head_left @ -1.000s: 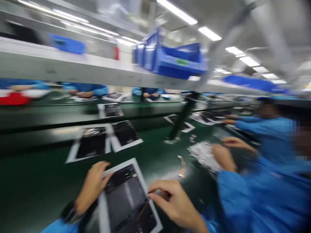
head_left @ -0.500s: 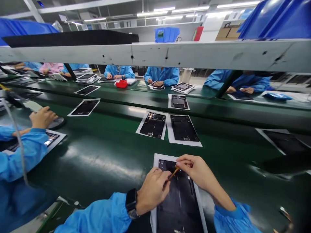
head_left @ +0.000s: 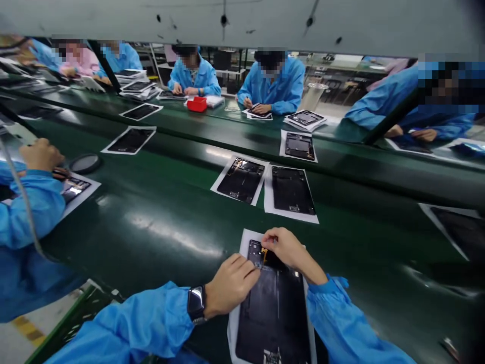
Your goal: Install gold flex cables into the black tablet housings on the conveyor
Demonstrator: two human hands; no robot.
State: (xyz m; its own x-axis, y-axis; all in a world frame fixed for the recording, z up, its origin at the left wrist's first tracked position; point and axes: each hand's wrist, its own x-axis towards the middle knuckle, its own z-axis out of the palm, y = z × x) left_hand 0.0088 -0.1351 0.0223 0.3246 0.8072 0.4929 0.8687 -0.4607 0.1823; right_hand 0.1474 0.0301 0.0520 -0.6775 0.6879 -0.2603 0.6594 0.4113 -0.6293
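A black tablet back panel (head_left: 275, 313) lies lengthwise on a white sheet (head_left: 245, 241) at the bottom middle of the view. My left hand (head_left: 229, 285), with a black smartwatch (head_left: 196, 304) on its wrist, has its fingertips on the panel's upper left area. My right hand (head_left: 286, 250) sits above it at the panel's top edge, its fingers closed on a small amber strip (head_left: 264, 255). Most of that strip is hidden behind my fingers. Blue sleeves cover both forearms.
A green conveyor belt (head_left: 170, 227) carries several black panels on white sheets, the nearest (head_left: 241, 180) just ahead. A co-worker's hand (head_left: 41, 154) works at the left. Other blue-sleeved people sit across the belt, behind a grey overhead beam (head_left: 227, 20).
The view has swung from a blurred tilt to nearly level and dropped lower. My hands have moved up the panel and closer together, and the amber strip is now mostly covered.
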